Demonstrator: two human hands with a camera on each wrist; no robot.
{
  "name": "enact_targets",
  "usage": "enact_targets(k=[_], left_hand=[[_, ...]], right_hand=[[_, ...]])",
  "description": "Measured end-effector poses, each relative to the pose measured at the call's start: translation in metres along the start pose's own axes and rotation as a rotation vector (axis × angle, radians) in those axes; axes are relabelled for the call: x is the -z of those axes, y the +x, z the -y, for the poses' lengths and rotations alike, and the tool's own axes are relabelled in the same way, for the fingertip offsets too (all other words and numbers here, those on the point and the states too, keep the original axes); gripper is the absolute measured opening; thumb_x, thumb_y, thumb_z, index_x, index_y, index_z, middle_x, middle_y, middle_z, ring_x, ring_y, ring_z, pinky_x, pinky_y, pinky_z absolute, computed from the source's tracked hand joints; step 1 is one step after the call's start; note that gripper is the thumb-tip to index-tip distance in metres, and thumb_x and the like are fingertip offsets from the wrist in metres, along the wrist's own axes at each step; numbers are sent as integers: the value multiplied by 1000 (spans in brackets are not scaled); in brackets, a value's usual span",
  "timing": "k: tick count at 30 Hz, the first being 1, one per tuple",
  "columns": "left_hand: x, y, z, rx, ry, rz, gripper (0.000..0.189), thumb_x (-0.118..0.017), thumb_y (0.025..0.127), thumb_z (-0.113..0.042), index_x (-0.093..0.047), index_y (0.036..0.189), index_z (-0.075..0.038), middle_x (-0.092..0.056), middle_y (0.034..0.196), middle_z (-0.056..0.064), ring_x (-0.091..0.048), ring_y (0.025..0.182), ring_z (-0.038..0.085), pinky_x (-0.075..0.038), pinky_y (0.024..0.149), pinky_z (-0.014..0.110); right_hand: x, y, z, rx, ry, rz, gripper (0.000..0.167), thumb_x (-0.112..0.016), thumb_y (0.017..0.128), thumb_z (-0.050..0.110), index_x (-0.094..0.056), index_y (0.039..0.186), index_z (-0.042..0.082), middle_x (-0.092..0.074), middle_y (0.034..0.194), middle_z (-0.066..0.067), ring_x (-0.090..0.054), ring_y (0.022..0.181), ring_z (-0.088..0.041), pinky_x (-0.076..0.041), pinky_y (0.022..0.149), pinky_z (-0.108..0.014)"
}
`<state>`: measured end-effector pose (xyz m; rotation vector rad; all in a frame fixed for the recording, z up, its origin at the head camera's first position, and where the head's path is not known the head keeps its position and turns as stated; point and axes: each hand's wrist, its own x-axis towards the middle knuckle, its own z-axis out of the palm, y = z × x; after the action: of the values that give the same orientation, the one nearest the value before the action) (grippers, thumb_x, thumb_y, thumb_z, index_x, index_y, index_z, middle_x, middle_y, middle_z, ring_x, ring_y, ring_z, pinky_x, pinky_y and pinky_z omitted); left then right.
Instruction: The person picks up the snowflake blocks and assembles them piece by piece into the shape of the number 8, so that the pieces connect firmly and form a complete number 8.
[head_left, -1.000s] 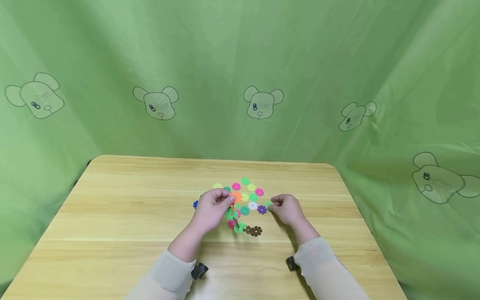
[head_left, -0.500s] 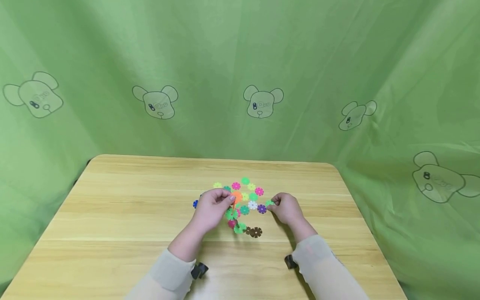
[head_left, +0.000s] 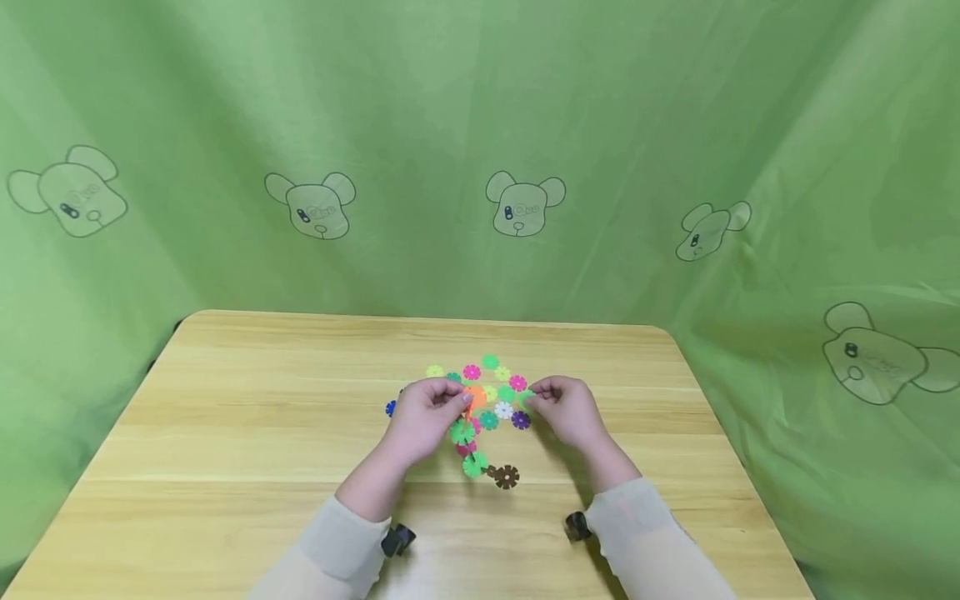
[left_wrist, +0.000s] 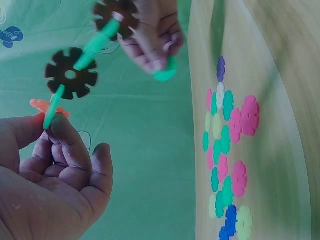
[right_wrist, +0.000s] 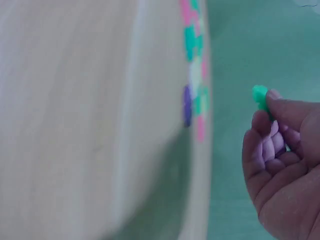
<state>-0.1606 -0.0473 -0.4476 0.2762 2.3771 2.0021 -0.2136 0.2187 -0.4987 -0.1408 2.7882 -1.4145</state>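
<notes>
Green curtain [head_left: 420,100] filled my background, printed with mouse-head outlines [head_left: 522,218] whose small lettering I couldn't read with certainty. Below it stretched the wood-grain table [head_left: 262,400]. Pale sleeves [head_left: 341,542] ran out of my head view at the bottom. The left hand [head_left: 426,419] pinched a linked chain of orange, green and brown discs [left_wrist: 80,82] above the tabletop, its farthest brown disc clipped by the left wrist view's edge. The right hand [head_left: 572,412] gripped a green disc [right_wrist: 260,94], partly covered by its fingers, apart from the chain. Other discs [left_wrist: 228,190] lay beyond, blurred in my right wrist view; the left hand blocked some from the head camera.
</notes>
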Motion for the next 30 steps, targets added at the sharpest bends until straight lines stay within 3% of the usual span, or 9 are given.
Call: enact_targets(k=[13, 20, 30], left_hand=[[-2, 0, 2, 22, 29, -1, 13, -70, 102, -11, -76, 102, 0, -74, 91, 5, -66, 82, 15, -60, 78, 33], [-3, 0, -2, 30, 33, 10, 14, -69, 103, -12, -76, 102, 0, -74, 91, 4, -66, 82, 15, -59, 77, 31], [-3, -1, -1, 15, 41, 25, 13, -70, 102, -13, -76, 99, -2, -71, 86, 3, -63, 78, 15, -57, 72, 28]], right_hand=[[5, -17, 55, 196, 337, 53, 15, -74, 90, -13, -72, 105, -11, -75, 101, -25, -75, 86, -13, -64, 81, -31], [7, -26, 74, 310, 340, 45, 11, -76, 89, -12, -74, 100, -10, -75, 95, -24, -72, 80, -12, -63, 76, -27], [3, -29, 77, 394, 304, 59, 11, -76, 89, -12, -76, 97, -6, -75, 97, -21, -70, 81, -12, -61, 71, -25]])
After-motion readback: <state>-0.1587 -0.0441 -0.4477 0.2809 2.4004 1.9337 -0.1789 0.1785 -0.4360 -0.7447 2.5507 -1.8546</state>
